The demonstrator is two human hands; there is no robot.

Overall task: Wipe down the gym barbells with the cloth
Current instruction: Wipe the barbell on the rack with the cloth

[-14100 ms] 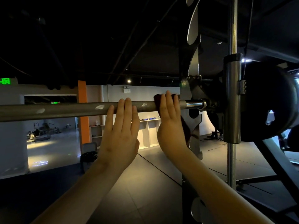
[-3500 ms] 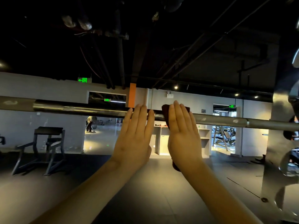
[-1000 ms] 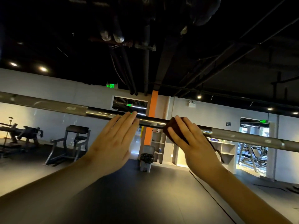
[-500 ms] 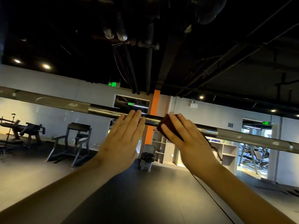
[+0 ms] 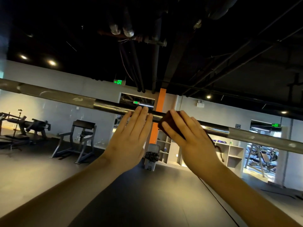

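So the long grey steel barbell (image 5: 246, 135) runs across the whole view up at about head height, its long axis sloping from upper left down to lower right, with the smooth dark middle section right where both hands are. The right hand (image 5: 191, 138) has a dark reddish-brown cloth (image 5: 165, 122) pressed against the bar, fingers laid flat over it rather than curled into a fist, and a bit of the cloth dangles off behind the wrist. The left hand (image 5: 131, 133) sits just beside it on the bar, palm open, fingertips resting on the steel, holding nothing. The two hands are close but not touching, a short gap of bare bar between them. The way I read it, the wiping has to travel along that slanted axis, and the right hand is clearly the one for it since it's got the cloth. The lighter stretch toward the left end looks like it has pale smudges, so probably more to cover there.
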